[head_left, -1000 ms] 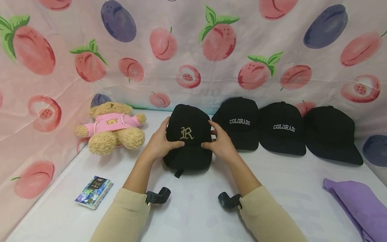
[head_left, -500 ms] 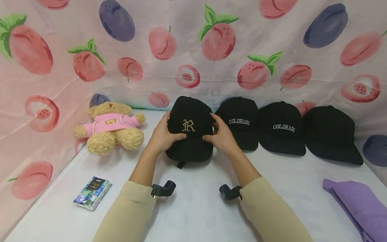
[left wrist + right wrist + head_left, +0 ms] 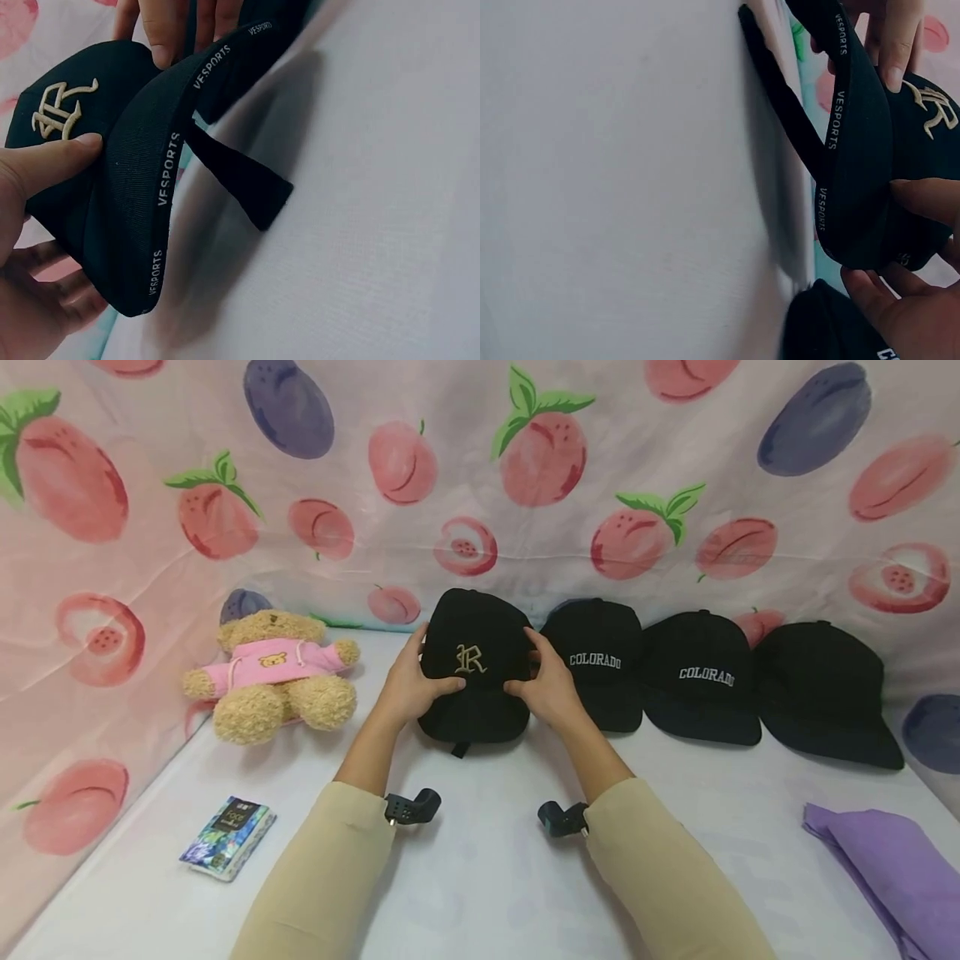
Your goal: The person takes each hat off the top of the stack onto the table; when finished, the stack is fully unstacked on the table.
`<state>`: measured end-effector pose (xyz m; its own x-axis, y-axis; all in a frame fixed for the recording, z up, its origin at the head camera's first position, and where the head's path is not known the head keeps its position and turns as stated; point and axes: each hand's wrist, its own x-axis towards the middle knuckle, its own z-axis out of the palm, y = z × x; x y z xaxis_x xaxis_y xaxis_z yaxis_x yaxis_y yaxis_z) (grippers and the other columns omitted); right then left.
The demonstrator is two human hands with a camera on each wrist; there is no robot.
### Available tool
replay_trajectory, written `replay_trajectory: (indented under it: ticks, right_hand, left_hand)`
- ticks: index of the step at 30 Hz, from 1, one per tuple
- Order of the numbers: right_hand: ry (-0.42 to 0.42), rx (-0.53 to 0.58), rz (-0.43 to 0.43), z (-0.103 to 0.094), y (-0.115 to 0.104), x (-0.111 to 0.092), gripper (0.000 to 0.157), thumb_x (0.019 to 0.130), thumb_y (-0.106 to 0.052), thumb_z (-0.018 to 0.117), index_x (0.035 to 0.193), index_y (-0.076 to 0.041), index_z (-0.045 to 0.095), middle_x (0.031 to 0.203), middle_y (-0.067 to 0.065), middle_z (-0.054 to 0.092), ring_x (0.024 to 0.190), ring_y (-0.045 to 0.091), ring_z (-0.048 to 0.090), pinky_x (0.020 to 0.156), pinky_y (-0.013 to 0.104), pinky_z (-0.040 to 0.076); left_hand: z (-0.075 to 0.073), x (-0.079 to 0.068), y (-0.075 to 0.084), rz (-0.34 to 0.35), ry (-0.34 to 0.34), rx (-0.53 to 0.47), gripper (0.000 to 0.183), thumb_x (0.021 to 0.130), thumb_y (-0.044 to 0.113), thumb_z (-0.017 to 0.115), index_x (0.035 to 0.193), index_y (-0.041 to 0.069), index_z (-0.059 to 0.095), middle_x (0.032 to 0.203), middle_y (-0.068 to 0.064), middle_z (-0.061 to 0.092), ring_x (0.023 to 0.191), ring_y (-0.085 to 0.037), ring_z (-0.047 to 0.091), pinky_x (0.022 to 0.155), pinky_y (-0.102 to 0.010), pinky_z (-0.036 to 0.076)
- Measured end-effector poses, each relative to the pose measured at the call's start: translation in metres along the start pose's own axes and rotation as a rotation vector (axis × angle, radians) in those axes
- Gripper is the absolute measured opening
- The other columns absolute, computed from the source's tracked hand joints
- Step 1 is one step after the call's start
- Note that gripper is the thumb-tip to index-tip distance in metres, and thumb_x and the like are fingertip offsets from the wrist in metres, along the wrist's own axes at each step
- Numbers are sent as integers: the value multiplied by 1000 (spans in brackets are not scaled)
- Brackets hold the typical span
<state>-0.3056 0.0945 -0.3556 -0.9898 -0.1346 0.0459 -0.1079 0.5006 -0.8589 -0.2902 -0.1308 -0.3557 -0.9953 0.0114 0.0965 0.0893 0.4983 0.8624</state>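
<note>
A black baseball cap (image 3: 480, 627) with a gold embroidered R is between both hands, its brim toward the person. My left hand (image 3: 412, 681) grips its left side, thumb on the front where crown meets brim. On the other side my right hand (image 3: 551, 685) holds it the same way, fingers behind. White VESPORTS lettering runs along the edge of the brim (image 3: 142, 202) in the left wrist view. A black strap (image 3: 240, 176) hangs below the cap, over its shadow on the white table. In the right wrist view the cap (image 3: 862, 150) shows above the tabletop.
To the right stand two black COLORADO caps (image 3: 592, 635) (image 3: 701, 647) and a plain black cap (image 3: 821, 685). A teddy bear (image 3: 273, 660) in pink sits at left, with a tissue pack (image 3: 228, 839) before it. Folded purple cloth (image 3: 892, 868) lies at front right. A fruit-print curtain (image 3: 465, 468) hangs behind.
Both hands have carried the gold-R cap away from the person, toward the curtain and slightly right, closer to the row of caps. The other things have stayed where they were.
</note>
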Motion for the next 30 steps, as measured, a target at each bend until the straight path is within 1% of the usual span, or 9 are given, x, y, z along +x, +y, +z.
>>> replay_trajectory:
  ticks: [5, 9, 14, 22, 30]
  right_hand:
    - [15, 2, -1, 3, 8, 5, 94, 89, -8, 75, 166, -24, 23, 156, 21, 45, 142, 41, 48, 117, 51, 41]
    - [24, 11, 11, 4, 11, 10, 94, 89, -6, 75, 166, -24, 23, 156, 21, 44, 142, 41, 48, 118, 50, 40]
    - [16, 13, 24, 8, 11, 18, 96, 89, -5, 74, 166, -24, 21, 158, 20, 42, 144, 40, 46, 119, 50, 39]
    - [6, 30, 28, 10, 14, 29, 96, 90, -5, 74, 166, -26, 19, 162, 19, 38, 146, 41, 42, 119, 52, 38]
    - [-22, 42, 39, 14, 22, 35, 96, 92, -4, 71, 167, -25, 16, 165, 19, 34, 151, 39, 37, 122, 50, 34]
  left_hand:
    - [6, 10, -4, 9, 3, 11, 107, 86, 21, 85, 167, 16, 15, 167, -15, 31, 153, -33, 31, 125, -51, 27]
    - [11, 17, -6, 7, 17, 30, 106, 86, 20, 85, 167, 17, 16, 165, -16, 33, 153, -33, 31, 126, -50, 25]
    - [10, 23, -7, 11, 31, 47, 105, 86, 18, 84, 167, 15, 16, 166, -16, 32, 155, -33, 29, 127, -49, 24]
    - [13, 33, -9, -15, 44, 29, 103, 87, 17, 83, 166, 15, 18, 166, -17, 32, 155, -33, 29, 127, -50, 24]
    - [18, 41, -16, -62, 44, 14, 101, 88, 19, 82, 166, 17, 18, 164, -17, 34, 153, -33, 31, 127, -49, 25]
